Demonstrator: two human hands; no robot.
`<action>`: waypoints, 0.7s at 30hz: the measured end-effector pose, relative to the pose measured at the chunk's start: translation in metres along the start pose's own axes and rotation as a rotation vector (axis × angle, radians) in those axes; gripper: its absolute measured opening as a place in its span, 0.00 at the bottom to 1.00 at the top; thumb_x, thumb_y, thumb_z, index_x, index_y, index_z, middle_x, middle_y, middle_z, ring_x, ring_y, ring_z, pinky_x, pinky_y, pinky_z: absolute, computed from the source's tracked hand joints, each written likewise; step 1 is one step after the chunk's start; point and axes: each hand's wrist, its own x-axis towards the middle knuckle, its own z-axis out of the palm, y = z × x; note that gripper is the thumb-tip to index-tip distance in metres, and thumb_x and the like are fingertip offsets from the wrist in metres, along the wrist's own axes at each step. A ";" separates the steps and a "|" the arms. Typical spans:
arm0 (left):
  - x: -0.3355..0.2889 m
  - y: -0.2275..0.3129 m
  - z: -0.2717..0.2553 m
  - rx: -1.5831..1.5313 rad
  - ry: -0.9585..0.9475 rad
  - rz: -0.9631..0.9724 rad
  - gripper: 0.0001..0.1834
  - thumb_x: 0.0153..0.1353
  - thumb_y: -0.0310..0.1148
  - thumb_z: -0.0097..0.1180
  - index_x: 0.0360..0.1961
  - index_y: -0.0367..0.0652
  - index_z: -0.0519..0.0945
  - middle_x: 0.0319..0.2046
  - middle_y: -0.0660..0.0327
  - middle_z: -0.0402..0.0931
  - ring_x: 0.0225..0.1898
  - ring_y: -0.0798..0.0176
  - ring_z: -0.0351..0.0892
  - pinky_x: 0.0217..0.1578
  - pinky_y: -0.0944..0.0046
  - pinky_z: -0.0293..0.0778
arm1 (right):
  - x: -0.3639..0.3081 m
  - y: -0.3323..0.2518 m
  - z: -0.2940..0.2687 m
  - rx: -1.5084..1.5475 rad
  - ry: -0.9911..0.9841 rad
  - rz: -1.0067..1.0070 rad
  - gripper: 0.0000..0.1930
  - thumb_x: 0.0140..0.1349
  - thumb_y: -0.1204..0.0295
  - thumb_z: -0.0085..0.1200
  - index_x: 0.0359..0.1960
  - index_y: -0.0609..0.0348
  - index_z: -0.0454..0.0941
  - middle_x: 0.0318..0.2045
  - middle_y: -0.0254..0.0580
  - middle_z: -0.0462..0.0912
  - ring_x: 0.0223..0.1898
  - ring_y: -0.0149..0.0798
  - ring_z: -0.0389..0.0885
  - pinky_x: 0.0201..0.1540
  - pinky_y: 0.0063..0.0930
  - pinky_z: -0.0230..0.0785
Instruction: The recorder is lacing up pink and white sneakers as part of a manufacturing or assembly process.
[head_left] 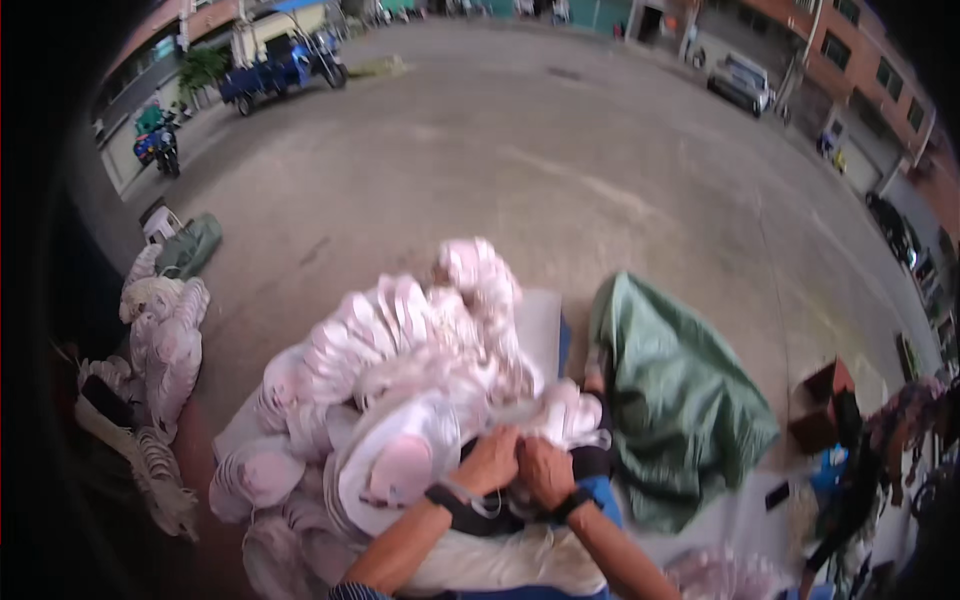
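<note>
My left hand (pixel 487 462) and my right hand (pixel 546 470) meet knuckle to knuckle above my lap, both with fingers closed. Whatever they pinch is hidden or too small to make out. A thin pale strand hangs under the left wrist, and dark bands circle both wrists. Directly beyond the hands lies a bunch of white and pinkish soft layered pieces (pixel 570 412). To their left rises a large pile of similar rounded pieces (pixel 340 345), stacked in curved rows. One broad round stack with a pink centre (pixel 402 468) sits beside my left forearm.
A green sack (pixel 670 410) slumps to the right, near a dark flat object (pixel 777 496) and a red-brown box (pixel 825 400). Another person (pixel 885 450) is at the right edge. More bundles (pixel 170 350) lie far left. A blue three-wheeler (pixel 285 72) and a silver car (pixel 740 82) stand across the yard.
</note>
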 end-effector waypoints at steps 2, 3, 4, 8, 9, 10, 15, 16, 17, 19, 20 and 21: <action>-0.049 0.021 -0.015 -0.354 0.160 -0.022 0.07 0.60 0.26 0.50 0.38 0.35 0.69 0.32 0.41 0.73 0.38 0.37 0.74 0.40 0.47 0.70 | -0.042 -0.029 0.005 0.052 0.031 0.042 0.08 0.62 0.68 0.45 0.29 0.58 0.72 0.28 0.53 0.79 0.26 0.58 0.80 0.27 0.49 0.72; 0.001 0.017 0.028 -0.371 0.290 -0.037 0.06 0.60 0.25 0.52 0.37 0.37 0.70 0.31 0.44 0.74 0.36 0.38 0.75 0.36 0.50 0.72 | -0.007 0.029 0.011 -0.031 0.022 -0.074 0.07 0.60 0.68 0.47 0.32 0.59 0.71 0.28 0.52 0.78 0.27 0.55 0.81 0.26 0.46 0.73; -0.001 0.013 0.032 -0.361 0.247 -0.047 0.04 0.61 0.24 0.50 0.35 0.37 0.70 0.30 0.44 0.74 0.36 0.38 0.75 0.36 0.50 0.71 | -0.010 0.032 0.023 -0.019 0.014 -0.042 0.07 0.60 0.69 0.47 0.32 0.59 0.71 0.29 0.52 0.78 0.27 0.55 0.81 0.26 0.46 0.73; -0.009 0.010 0.022 -0.295 0.131 0.008 0.05 0.60 0.22 0.50 0.36 0.36 0.69 0.32 0.45 0.73 0.38 0.40 0.74 0.38 0.51 0.70 | -0.022 0.025 0.028 0.016 0.005 -0.020 0.07 0.60 0.69 0.48 0.33 0.60 0.71 0.30 0.51 0.78 0.26 0.54 0.81 0.26 0.46 0.73; -0.010 0.007 0.021 -0.302 0.101 0.029 0.05 0.59 0.22 0.50 0.36 0.36 0.69 0.32 0.45 0.73 0.38 0.40 0.74 0.39 0.52 0.70 | -0.023 0.025 0.028 0.021 -0.005 -0.012 0.07 0.60 0.69 0.48 0.33 0.60 0.71 0.30 0.51 0.78 0.26 0.54 0.81 0.26 0.46 0.73; -0.011 0.006 0.021 -0.308 0.073 0.052 0.05 0.58 0.21 0.50 0.36 0.35 0.69 0.32 0.45 0.72 0.38 0.41 0.73 0.39 0.52 0.70 | -0.024 0.024 0.029 0.034 0.010 -0.017 0.07 0.60 0.69 0.47 0.34 0.60 0.71 0.30 0.51 0.78 0.26 0.55 0.81 0.26 0.46 0.73; -0.014 0.011 0.030 -0.374 0.118 -0.038 0.08 0.56 0.21 0.52 0.37 0.35 0.68 0.31 0.46 0.71 0.37 0.41 0.73 0.39 0.53 0.70 | -0.025 0.033 0.027 0.119 -0.011 -0.047 0.09 0.60 0.68 0.47 0.31 0.62 0.72 0.29 0.54 0.79 0.28 0.58 0.80 0.28 0.48 0.73; -0.015 0.012 0.032 -0.413 0.125 -0.085 0.10 0.55 0.20 0.52 0.37 0.35 0.67 0.31 0.47 0.71 0.37 0.42 0.73 0.39 0.53 0.70 | -0.027 0.035 0.024 0.142 0.005 -0.063 0.09 0.59 0.68 0.47 0.30 0.62 0.72 0.27 0.54 0.78 0.27 0.58 0.80 0.29 0.48 0.73; -0.014 0.013 0.032 -0.417 0.117 -0.090 0.10 0.55 0.20 0.52 0.37 0.35 0.67 0.31 0.47 0.71 0.37 0.42 0.73 0.39 0.53 0.70 | -0.032 0.039 0.020 0.143 -0.001 -0.056 0.09 0.59 0.68 0.47 0.30 0.62 0.72 0.27 0.54 0.78 0.27 0.58 0.80 0.29 0.48 0.73; -0.012 0.014 0.030 -0.269 0.199 0.061 0.11 0.52 0.19 0.53 0.37 0.37 0.67 0.33 0.50 0.70 0.38 0.43 0.72 0.39 0.54 0.70 | -0.040 0.041 0.002 0.236 -0.063 -0.188 0.10 0.59 0.68 0.47 0.27 0.64 0.71 0.26 0.56 0.78 0.26 0.58 0.79 0.29 0.48 0.71; -0.013 0.018 0.027 -0.243 0.206 0.054 0.11 0.51 0.19 0.53 0.36 0.38 0.67 0.33 0.52 0.69 0.38 0.45 0.72 0.39 0.54 0.70 | -0.045 0.041 -0.012 0.396 -0.166 -0.190 0.10 0.58 0.69 0.48 0.24 0.64 0.71 0.24 0.57 0.76 0.25 0.58 0.77 0.28 0.47 0.69; -0.015 0.024 0.023 -0.249 0.200 0.048 0.11 0.51 0.19 0.53 0.36 0.38 0.67 0.33 0.52 0.69 0.38 0.45 0.72 0.39 0.54 0.70 | -0.056 0.040 -0.032 0.514 -0.210 -0.205 0.09 0.58 0.72 0.47 0.23 0.64 0.70 0.22 0.56 0.75 0.24 0.57 0.76 0.26 0.45 0.67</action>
